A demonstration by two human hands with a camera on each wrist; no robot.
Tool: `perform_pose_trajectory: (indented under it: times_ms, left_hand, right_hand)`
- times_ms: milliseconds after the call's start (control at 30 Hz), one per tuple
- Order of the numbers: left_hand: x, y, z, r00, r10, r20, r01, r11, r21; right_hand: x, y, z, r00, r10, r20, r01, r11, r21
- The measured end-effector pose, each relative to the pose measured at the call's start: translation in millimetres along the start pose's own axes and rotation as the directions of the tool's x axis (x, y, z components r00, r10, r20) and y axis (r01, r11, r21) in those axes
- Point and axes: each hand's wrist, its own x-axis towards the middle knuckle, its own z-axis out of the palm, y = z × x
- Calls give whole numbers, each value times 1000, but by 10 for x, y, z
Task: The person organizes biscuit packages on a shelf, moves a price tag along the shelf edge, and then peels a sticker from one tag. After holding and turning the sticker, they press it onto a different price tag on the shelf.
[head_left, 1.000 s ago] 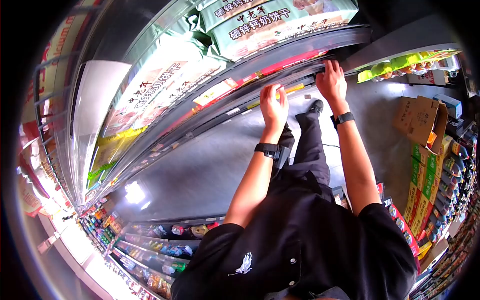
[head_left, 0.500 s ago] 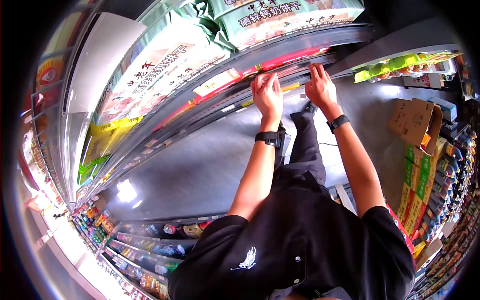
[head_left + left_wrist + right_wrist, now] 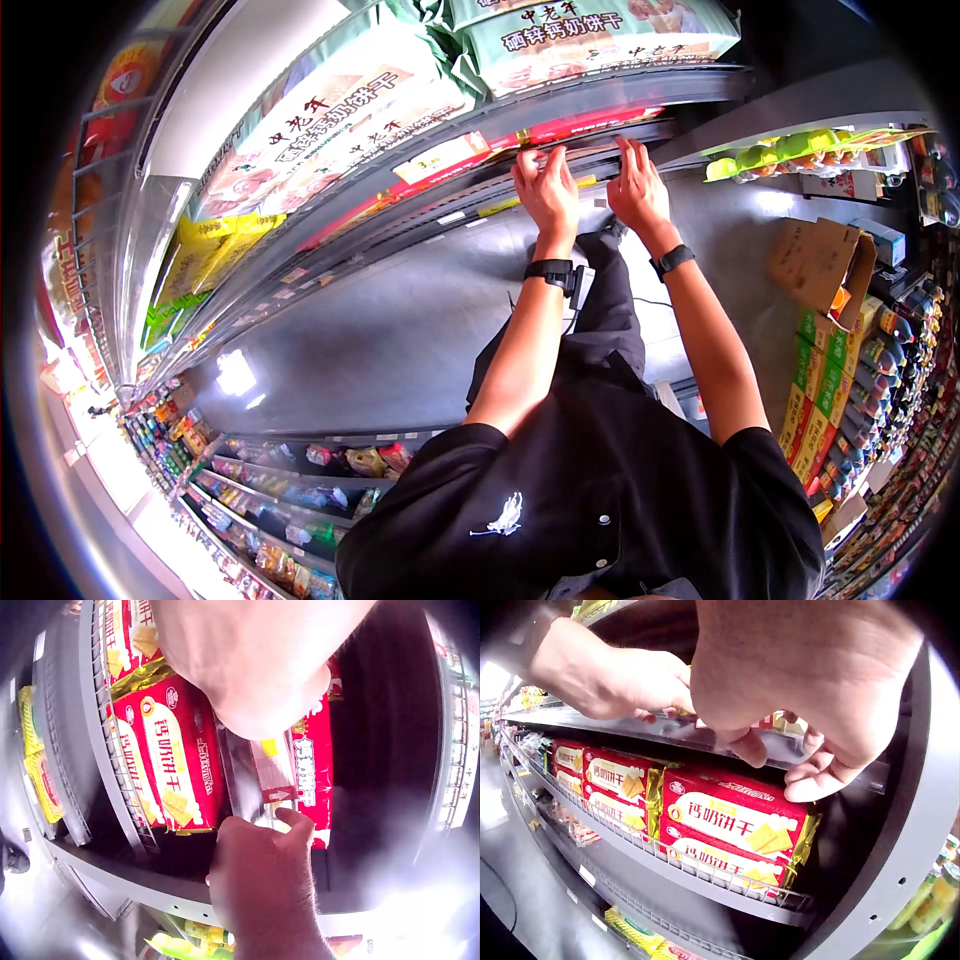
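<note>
Both hands are at the front edge of a shelf, side by side. My left hand has its fingers curled at a clear price strip along that edge; its fingertips are partly hidden in the left wrist view. Close to its right, my right hand pinches the strip with thumb and bent fingers. A pale price label with a red arrow shows between the hands. Red packs of calcium-milk biscuits stand on the shelf just below, behind a wire guard.
Green biscuit packs fill the shelf above, over a red label strip. A grey upright bounds the shelving on the right. An opened cardboard box and rows of bottles stand to the right.
My right hand has drawn back from the upright and come closer to the left hand. The left hand has shifted slightly along the shelf edge; the head view has turned a little.
</note>
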Motion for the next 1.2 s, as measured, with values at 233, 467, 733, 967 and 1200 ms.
perform_pose_trajectory:
  times_ms: [233,467,733,967,1200]
  left_hand:
    - [-37,37,78,999,-10,-41,10,1000,10]
    - [-102,167,174,993,-107,-44,105,993,-54]
    - [-156,282,238,996,-90,18,89,993,80]
    - [-138,402,270,994,-93,61,79,976,202]
    - [-87,387,232,995,-97,27,92,985,148]
  right_hand:
    - [43,-27,-120,997,20,68,-23,999,33]
    - [21,137,-107,997,-35,71,30,997,66]
    - [102,293,-254,974,-117,195,92,987,134]
    - [237,374,-375,930,-172,325,147,984,98]
    - [296,451,-418,876,-185,445,208,978,-4]
